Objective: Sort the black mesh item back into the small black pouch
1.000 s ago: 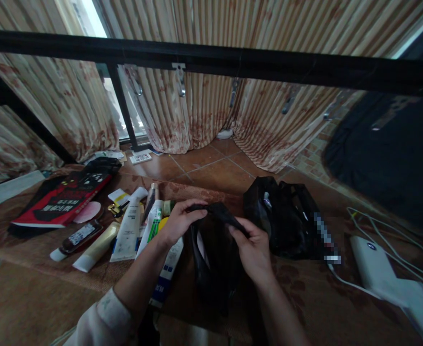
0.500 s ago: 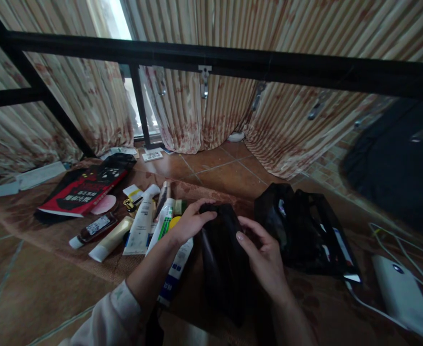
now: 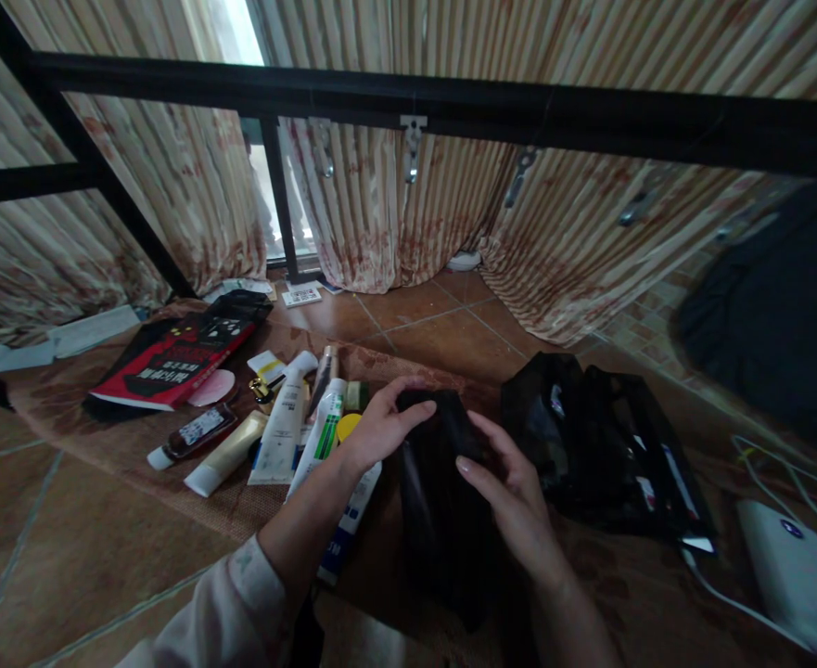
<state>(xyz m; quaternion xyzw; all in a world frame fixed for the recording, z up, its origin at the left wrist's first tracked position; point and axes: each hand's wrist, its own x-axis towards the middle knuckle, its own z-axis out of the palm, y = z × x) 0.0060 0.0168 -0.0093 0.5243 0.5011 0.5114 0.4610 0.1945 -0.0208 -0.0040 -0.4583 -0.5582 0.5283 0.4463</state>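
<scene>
Change noted: half a second back the right hand hovered off the pouch with fingers lifted; a second back both hands pinched a raised flap at its top. Now the flap lies flat and both palms rest on it, so the closing of the pouch looks nearly finished.

Contents, left to right:

- Book (image 3: 172, 357), red and black cover, flat on the mat, with a pink disc just beside its near corner.
- Tubes (image 3: 283, 431), several, white, cream and dark, in a loose row near the left hand; one blue-and-white tube lies partly under the left forearm.
- Left hand (image 3: 373, 431), fingers spread and curved over the top left edge of the black pouch (image 3: 442, 520), pressing, not gripping round it.
- Black pouch, upright-lying in the centre between both hands.
- Right hand (image 3: 519, 501), open and flat, fingertips on the pouch's upper right side.
- Open black bag (image 3: 603, 455), just beside the pouch, small items in its pockets.
- White power bank (image 3: 794, 575) with white cable, far right.

Surface: brown patterned mat (image 3: 102, 436) over terracotta floor tiles. Room: striped stained curtains (image 3: 394, 213) behind a black metal rail (image 3: 519, 116); daylight at a gap.
</scene>
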